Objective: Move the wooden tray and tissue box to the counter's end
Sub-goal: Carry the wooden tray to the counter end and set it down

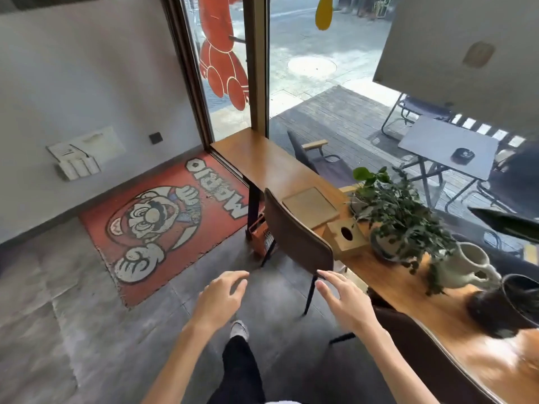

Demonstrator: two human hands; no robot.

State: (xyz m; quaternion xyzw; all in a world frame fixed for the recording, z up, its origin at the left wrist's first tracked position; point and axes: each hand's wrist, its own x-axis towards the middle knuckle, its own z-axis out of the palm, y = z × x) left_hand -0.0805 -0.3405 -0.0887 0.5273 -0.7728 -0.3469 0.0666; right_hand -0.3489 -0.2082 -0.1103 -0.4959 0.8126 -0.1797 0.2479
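Note:
A flat wooden tray [311, 206] lies on the long wooden counter [262, 158] by the window. Just nearer to me stands a wooden tissue box [346, 238] with a dark round hole in its top. My left hand [223, 297] and my right hand [341, 298] are both held out over the floor, fingers apart and empty. They are short of the counter, with a brown chair [294, 240] between them and the tray. The right fingertips are close to the chair's back edge.
A leafy potted plant [399, 211], a pale ceramic jug [466, 268] and a dark pot [516, 301] stand on the counter to the right. A red cartoon doormat [163, 223] covers the floor at left. The counter's far end meets the window frame [256, 83].

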